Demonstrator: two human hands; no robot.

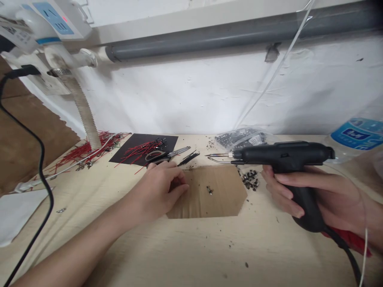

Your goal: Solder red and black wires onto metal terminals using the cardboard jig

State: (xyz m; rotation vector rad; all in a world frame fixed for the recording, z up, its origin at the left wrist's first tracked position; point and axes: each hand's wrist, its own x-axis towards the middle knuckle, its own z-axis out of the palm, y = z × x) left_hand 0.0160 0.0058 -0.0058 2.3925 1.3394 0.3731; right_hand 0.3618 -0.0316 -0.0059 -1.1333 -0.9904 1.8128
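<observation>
My right hand [299, 191] is wrapped around the grip of a black soldering gun [284, 155]. Its metal tip and a thin curved tube below it point left, above the far edge of a cardboard piece [221, 179]. My left hand [164, 183] rests at the left side of that cardboard, its fingers curled; whatever they may hold is hidden. On the cardboard lies a small metal part [209, 190], apart from both hands. Just beyond my left hand are scissors [179, 150] and several thin black strips [189, 158].
Red wires with metal ends [143, 150] lie on a black sheet [125, 149]; a bigger pile of red wires [80, 149] is farther left. Small metal parts [251, 179] and a clear bag [242, 137] lie toward the right, near a bottle [356, 135]. A black cable [42, 159] hangs at left.
</observation>
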